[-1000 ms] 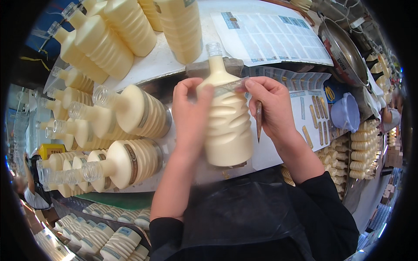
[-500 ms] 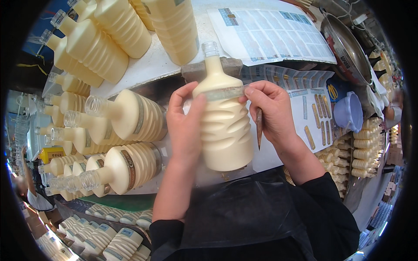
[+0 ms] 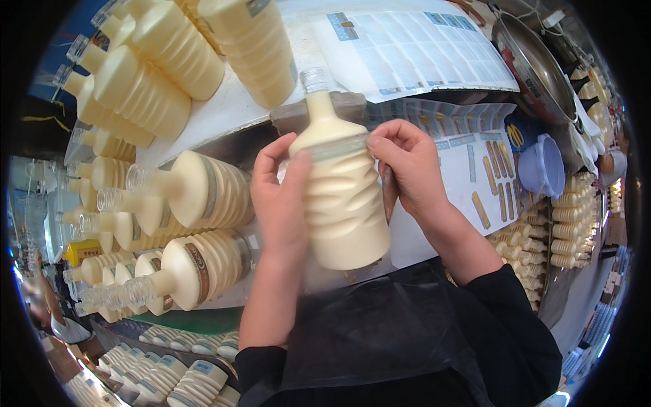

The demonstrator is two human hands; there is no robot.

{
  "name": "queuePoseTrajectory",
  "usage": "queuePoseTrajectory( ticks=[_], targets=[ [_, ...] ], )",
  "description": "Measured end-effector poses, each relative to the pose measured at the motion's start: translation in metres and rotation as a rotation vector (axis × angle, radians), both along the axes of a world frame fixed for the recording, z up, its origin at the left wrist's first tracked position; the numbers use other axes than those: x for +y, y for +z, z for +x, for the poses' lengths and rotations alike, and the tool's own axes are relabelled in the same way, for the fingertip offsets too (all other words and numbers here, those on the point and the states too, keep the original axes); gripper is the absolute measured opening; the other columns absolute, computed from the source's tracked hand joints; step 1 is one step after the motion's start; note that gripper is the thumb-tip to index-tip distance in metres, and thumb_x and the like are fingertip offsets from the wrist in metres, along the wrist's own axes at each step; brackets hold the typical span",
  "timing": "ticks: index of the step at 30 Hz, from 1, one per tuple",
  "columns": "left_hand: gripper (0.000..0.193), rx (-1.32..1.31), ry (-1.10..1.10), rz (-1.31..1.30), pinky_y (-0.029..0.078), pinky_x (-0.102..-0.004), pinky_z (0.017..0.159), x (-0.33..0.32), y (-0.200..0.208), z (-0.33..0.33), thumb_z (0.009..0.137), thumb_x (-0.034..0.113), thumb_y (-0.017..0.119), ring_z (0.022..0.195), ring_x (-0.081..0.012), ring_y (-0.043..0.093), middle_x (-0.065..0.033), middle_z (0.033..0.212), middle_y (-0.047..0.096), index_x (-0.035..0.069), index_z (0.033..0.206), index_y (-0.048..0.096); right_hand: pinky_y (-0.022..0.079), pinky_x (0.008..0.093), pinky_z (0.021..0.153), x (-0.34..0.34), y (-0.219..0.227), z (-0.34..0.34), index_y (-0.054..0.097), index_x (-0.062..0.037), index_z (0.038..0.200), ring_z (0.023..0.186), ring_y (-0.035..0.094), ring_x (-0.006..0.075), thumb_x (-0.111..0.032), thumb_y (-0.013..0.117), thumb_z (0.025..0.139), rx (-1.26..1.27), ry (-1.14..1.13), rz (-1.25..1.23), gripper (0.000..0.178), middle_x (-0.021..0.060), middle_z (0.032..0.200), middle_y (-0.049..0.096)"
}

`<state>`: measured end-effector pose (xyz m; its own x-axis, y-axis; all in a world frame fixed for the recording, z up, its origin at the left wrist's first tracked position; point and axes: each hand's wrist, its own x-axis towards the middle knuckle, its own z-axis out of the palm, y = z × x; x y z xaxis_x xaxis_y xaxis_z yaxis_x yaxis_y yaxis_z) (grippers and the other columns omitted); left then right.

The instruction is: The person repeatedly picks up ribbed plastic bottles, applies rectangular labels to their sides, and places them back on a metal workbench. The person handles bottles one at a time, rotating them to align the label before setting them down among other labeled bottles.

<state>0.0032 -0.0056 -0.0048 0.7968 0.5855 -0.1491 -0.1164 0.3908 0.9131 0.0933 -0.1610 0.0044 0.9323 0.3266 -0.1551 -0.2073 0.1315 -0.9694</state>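
In front of me a cream ribbed bottle (image 3: 347,230) with a clear screw-thread neck leans back, its neck over a grey block (image 3: 285,119). Across its shoulder runs a narrow pale grey-green label strip (image 3: 333,149). My left hand (image 3: 279,203) grips the bottle's left side, thumb on the front by the strip's left end. With thumb and forefinger, my right hand (image 3: 412,168) pinches at the strip's right end against the bottle. A brown blade-like tool (image 3: 388,193) is tucked in the same hand and points down; part of it is hidden.
Cream bottles (image 3: 210,190) lie stacked at left, and others (image 3: 152,102) stand at back left. A label sheet (image 3: 407,54) lies at the back. Loose gold strips (image 3: 489,175), a lavender bucket (image 3: 542,169) and a large metal pan (image 3: 536,57) are at right.
My right fingers have come in closer against the bottle's right edge with the strip's end. The tool has swung nearer the bottle. The whole view has shifted slightly.
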Motion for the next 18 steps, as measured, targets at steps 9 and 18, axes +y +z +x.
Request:
queuePoseTrajectory(
  ticks=[9, 18],
  targets=[
    [0.029, -0.059, -0.021, -0.129, 0.051, -0.0284, 0.094, 0.004, -0.002, -0.002, 0.101, 0.009, 0.064, 0.105, -0.0124, 0.061, -0.0067, 0.119, 0.063, 0.000, 0.128, 0.060, 0.047, 0.0191, 0.070, -0.003, -0.006, 0.010, 0.060, -0.0024, 0.122, 0.075, 0.058, 0.0041, -0.024, 0.065, 0.104, 0.060, 0.201, -0.001, 0.029, 0.0001, 0.091, 0.066],
    [0.030, -0.059, -0.015, -0.085, 0.050, -0.0288, 0.097, 0.004, -0.011, 0.001, 0.101, 0.009, 0.066, 0.106, -0.0126, 0.060, -0.0071, 0.119, 0.063, 0.000, 0.128, 0.059, 0.051, 0.0221, 0.074, -0.003, -0.004, 0.015, 0.057, -0.0036, 0.121, 0.083, 0.064, 0.0057, -0.022, 0.066, 0.103, 0.076, 0.262, -0.064, 0.027, 0.0036, 0.092, 0.071]
  ],
)
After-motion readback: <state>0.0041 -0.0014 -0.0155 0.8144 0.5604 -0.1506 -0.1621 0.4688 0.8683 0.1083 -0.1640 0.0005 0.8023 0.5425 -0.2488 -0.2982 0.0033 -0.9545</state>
